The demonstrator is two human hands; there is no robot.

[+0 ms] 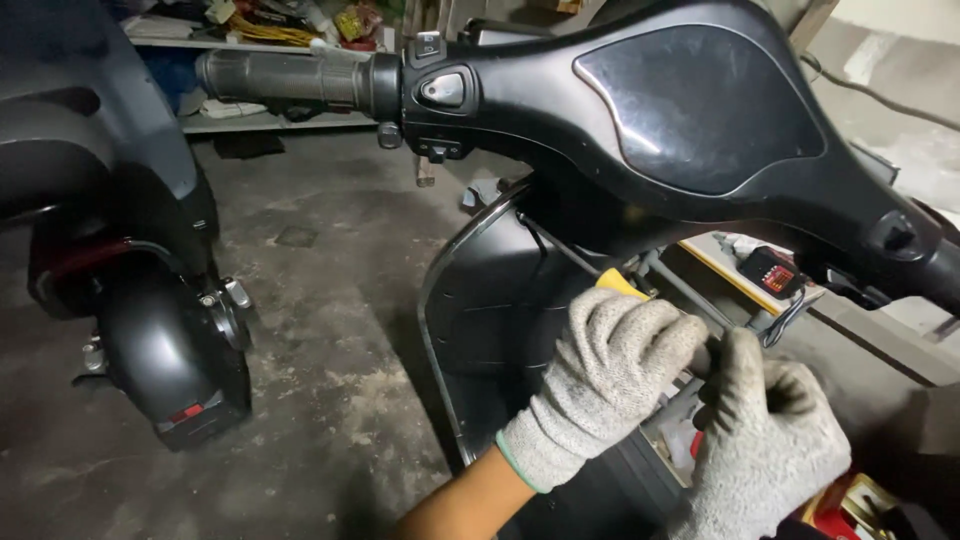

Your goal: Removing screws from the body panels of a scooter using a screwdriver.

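Note:
I look down past a black scooter handlebar (640,110) with a dark instrument panel. Both hands wear grey knit gloves. My left hand (610,375) is closed around a yellow-handled tool (620,284), whose tip is hidden under the handlebar by the front panel (480,300). My right hand (765,440) sits just to the right of it, fingers curled against the same spot; what it grips is hidden.
A second dark scooter's rear wheel and fender (170,350) stand at the left on the stained concrete floor (330,300). Cluttered shelves (270,30) run along the back. A small device with a red display (775,272) lies at the right.

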